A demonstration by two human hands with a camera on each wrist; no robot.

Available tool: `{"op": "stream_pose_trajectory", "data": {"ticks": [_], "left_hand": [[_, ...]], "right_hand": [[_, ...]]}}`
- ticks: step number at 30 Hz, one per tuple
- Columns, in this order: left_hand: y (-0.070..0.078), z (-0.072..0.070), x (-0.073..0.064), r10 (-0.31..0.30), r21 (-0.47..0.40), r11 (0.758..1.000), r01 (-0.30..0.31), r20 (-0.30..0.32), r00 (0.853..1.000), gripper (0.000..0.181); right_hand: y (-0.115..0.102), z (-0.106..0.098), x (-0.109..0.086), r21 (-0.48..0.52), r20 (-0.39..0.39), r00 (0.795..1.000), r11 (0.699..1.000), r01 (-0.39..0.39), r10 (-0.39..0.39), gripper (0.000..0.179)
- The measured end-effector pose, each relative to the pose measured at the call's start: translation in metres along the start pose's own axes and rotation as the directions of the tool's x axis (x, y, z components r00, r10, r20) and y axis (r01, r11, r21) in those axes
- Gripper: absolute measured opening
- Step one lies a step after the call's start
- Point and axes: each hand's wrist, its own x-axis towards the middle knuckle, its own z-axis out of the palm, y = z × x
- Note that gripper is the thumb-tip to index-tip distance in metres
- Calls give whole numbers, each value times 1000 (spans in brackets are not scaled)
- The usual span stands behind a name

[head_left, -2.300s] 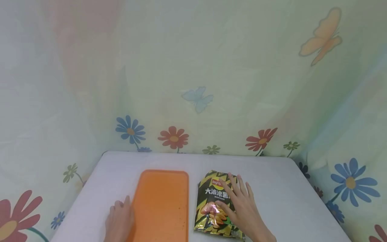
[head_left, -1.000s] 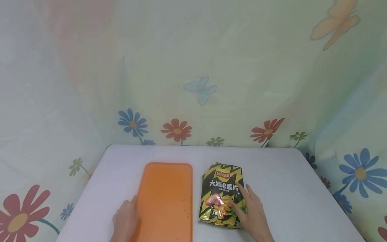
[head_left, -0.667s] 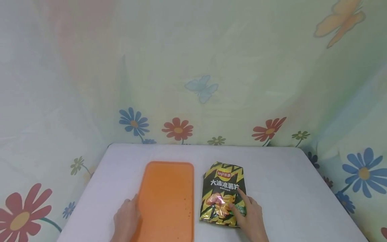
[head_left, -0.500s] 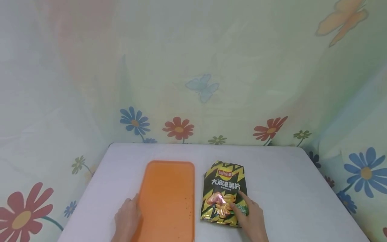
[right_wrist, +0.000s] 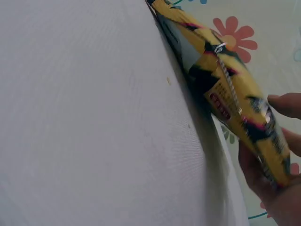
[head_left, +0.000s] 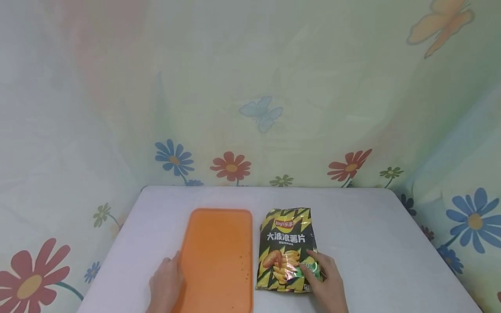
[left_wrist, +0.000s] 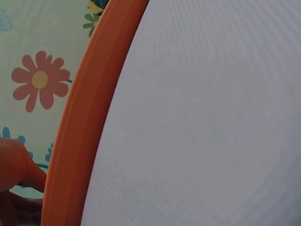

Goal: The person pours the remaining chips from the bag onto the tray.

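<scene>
Chip bag: the black-and-yellow chip bag [head_left: 287, 250] is seen face up over the worktop [head_left: 375, 243], just beside the right long edge of the orange tray [head_left: 219, 256], with a strip of white surface left between them. Whether it is slightly raised cannot be told.
Orange tray: a few dark specks are seen toward its right side; its near end is cut off by the lower border of the head view.
Bag slip risk: the bag is gripped only by its lower right side, so its far end could swing or sag if it is lifted, as weight is left unsupported there.
Bag crush risk: the crinkled film could be dented and the chips inside broken, were the pinch made tighter.
Tray shift risk: the tray could be turned or tipped by an uneven pull, since it is held at its left edge alone.
Collision risk: the bag's left side could be caught on the tray's rim if the two were brought together low.
Left hand: by the left hand [head_left: 166, 280] the tray's left edge is held, fingertips laid at the rim; how far the fingers are wrapped beneath is not shown.
Right hand: by the right hand [head_left: 328, 282] the bag's edge is pinched, the thumb placed on the printed face and a finger seen on the opposite side in the wrist view.
</scene>
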Motion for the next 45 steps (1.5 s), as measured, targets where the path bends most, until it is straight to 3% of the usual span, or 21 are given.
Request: {"op": "stream_pose_trajectory", "data": {"ticks": [7, 11, 18, 23, 32, 37, 41, 45], "left_hand": [[1, 1, -3, -13, -14, 1000, 14, 8, 1000, 40], [1, 0, -4, -4, -12, 1000, 4, -10, 1000, 39], [0, 0, -4, 56, -19, 998, -58, -86, 995, 39], [0, -2, -5, 31, -17, 999, -33, -70, 997, 39], [1, -2, -1, 16, -30, 999, -17, -32, 999, 39], [0, -1, 0, 10, -29, 1000, -11, -21, 1000, 40], [0, -1, -1, 25, -27, 999, -26, -47, 999, 39], [0, -2, -2, 30, -25, 999, -31, -60, 998, 38]], "right_hand": [[-1, -4, -4, 110, 139, 990, 994, 3, -18, 66], [0, -2, -7, 103, 177, 983, 994, 22, -40, 70], [-2, 2, -6, 40, 225, 974, 999, -1, -8, 69], [0, 3, -4, 67, 247, 969, 998, -1, -15, 64], [7, 9, -5, 121, 142, 988, 992, 47, -64, 47], [3, 5, -9, 115, 95, 989, 988, 104, -115, 45], [-1, 1, -9, 84, 45, 978, 977, 198, -202, 44], [-2, -1, -6, 8, -41, 951, 952, 306, -305, 45]]}}
